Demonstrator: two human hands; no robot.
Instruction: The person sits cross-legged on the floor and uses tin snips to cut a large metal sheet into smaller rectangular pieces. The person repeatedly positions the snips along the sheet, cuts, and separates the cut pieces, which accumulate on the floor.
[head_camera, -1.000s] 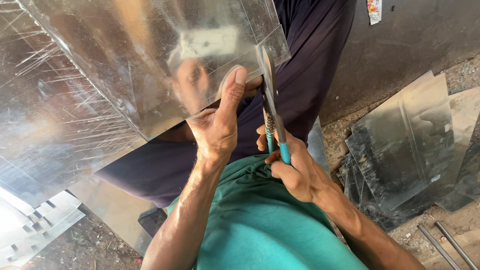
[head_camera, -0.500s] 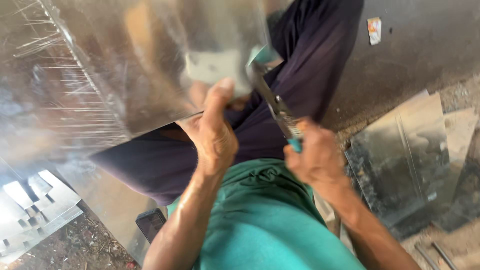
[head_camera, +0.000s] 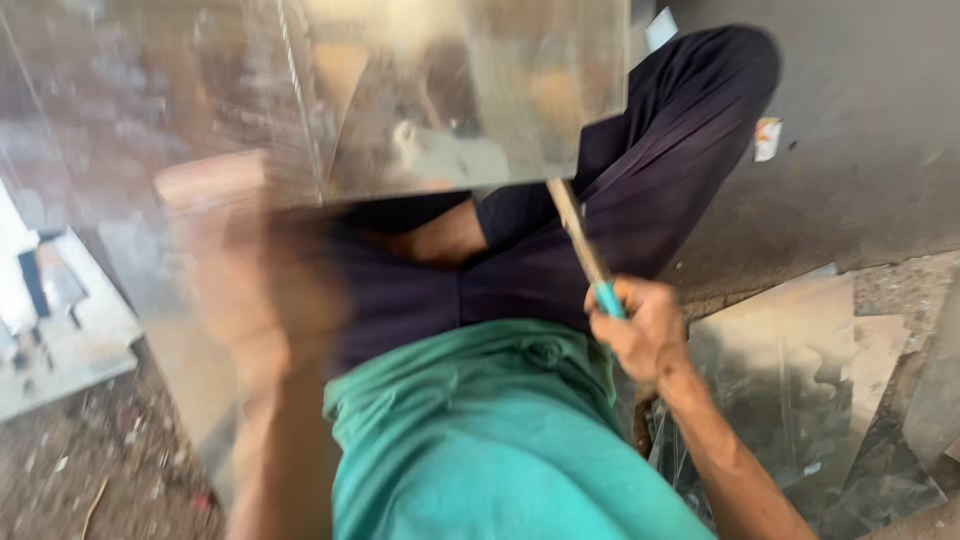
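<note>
Sheet metal (head_camera: 440, 90) rests over the lap, just above the right hand (head_camera: 645, 330), which is fisted round snips (head_camera: 585, 250) whose tip meets the sheet's lower edge — probably mid-cut. Left hand (head_camera: 250, 290) is blurred — grip unclear. Next needs the sheet steadied.

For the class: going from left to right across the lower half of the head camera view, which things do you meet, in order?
Flat metal pieces on the ground → blurred left hand → teal shirt → right hand gripping the teal-handled tool → stacked metal sheets.
</note>
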